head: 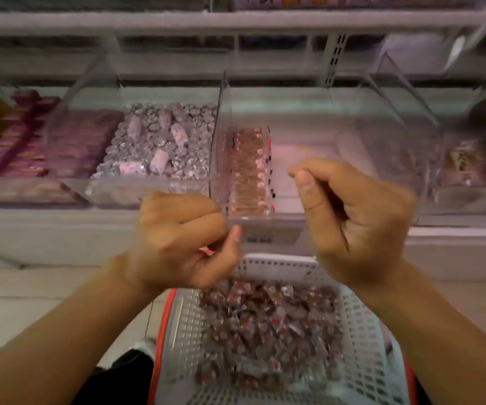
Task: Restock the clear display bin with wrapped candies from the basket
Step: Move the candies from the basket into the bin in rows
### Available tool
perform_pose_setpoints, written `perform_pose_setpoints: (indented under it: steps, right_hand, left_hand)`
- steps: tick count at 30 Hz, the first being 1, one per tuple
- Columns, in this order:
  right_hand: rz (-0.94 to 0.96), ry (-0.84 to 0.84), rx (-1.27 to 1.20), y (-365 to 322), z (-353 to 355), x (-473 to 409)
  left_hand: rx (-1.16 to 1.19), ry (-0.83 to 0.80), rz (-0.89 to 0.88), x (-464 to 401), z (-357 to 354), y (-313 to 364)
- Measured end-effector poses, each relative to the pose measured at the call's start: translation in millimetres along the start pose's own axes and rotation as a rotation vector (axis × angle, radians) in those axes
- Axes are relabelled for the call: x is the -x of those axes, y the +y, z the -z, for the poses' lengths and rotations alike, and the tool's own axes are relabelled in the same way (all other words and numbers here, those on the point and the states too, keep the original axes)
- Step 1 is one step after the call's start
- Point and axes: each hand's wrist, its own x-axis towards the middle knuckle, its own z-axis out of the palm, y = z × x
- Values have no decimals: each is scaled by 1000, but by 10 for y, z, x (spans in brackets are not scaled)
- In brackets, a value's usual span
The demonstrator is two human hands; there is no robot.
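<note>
Two hands raised before the clear display bin (247, 171). Left hand (183, 244) curled, a scrap of red-and-white wrapper (208, 252) pinched under the thumb. Right hand (352, 217) loosely fisted, thumb against forefinger; whether grasping anything, cannot tell. Inside the bin, one neat row of brown candies (249, 168) along its left wall. Below, a white basket (361, 331) heaped with wrapped candies (265, 325).
</note>
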Motion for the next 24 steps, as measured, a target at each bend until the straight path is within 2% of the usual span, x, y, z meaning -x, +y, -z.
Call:
perform_pose_setpoints:
  steps: [2,4,5,7,8,9,10,11,13,14,17,18,20,24]
  right_hand:
    - [-76,-11,7,-63,-27,633]
    - [-281,-228,67,-21,-93,1360]
    - [-435,-443,109,59,-116,1714]
    - [-739,-1040,200,260,-145,2389]
    - [-852,-1290,168,344,-160,2667]
    - [-963,-1435,97,402,-173,2900]
    - [-1073,-1466,19,433,-173,3080]
    - [-1176,-1423,-38,449,-177,3215]
    - [-1337,-1327,-74,465,-215,3437]
    - [-1421,-1295,-75,482,-243,3527]
    - [-1616,-1189,-124,574,-335,3737]
    - [-1643,-1166,-127,595,-378,3782]
    - [-1669,-1141,-96,642,-491,3865]
    - [-1607,-1190,63,652,-760,3965]
  left_hand:
    - [49,-144,-39,210,-205,78]
    - [15,-364,36,534,-548,174]
    - [-33,-554,133,731,-737,228]
    - [-147,-988,429,1185,-1093,293]
    - [-162,-1168,598,1459,-1242,315]
    - [-138,-1291,755,1741,-1381,354]
    - [-81,-1367,907,2012,-1503,415]
    - [-3,-1386,1076,2271,-1599,481]
    - [129,-1303,1365,2678,-1739,652]
    - [167,-1278,1430,2826,-1806,714]
    - [151,-1318,1418,3094,-1958,740]
    - [122,-1293,1486,3130,-1985,697]
    - [78,-1297,1581,3185,-2043,591]
    - [73,-1380,1596,3319,-2177,543]
